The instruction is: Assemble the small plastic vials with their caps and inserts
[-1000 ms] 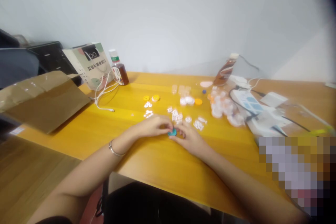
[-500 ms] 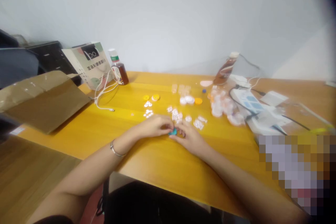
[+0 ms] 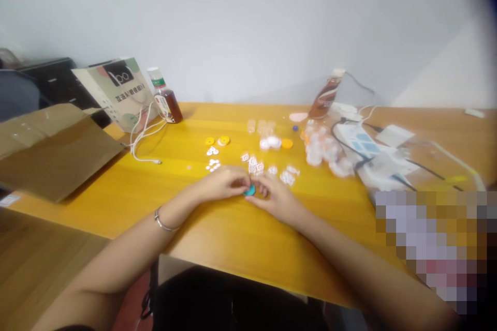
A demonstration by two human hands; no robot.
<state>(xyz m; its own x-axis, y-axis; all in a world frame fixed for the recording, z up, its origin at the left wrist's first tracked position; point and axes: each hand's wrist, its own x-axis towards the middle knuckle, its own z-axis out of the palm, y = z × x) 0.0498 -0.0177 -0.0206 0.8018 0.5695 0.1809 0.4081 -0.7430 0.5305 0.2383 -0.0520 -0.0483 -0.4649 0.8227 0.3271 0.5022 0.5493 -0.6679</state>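
Observation:
A small round teal disc (image 3: pixel 249 191) sits between my two hands, just above or on the wooden table (image 3: pixel 217 248); I cannot tell whether it touches the wood. My left hand (image 3: pixel 225 183), below a silver bracelet on the wrist, pinches the disc's left side. From the right, the fingers of my right hand (image 3: pixel 274 194) curl round its other edge. Just beyond the hands lie several white patterned pieces (image 3: pixel 252 163). Small white round pieces (image 3: pixel 213 165) and two yellow discs (image 3: pixel 224 140) are to the left of them.
White round pieces (image 3: pixel 271 143), an orange disc (image 3: pixel 287 144) and clear cups (image 3: pixel 266 127) stand farther back. To the right are a bagged heap (image 3: pixel 322 150), a tilted brown bottle (image 3: pixel 326 95) and cables. A paper bag (image 3: pixel 128 95), another bottle (image 3: pixel 167 103) and brown cardboard (image 3: pixel 58 150) occupy the left.
The whole view has shifted slightly, so things appear a little farther left and higher. Both hands keep their hold on the teal disc, with hardly any finger movement.

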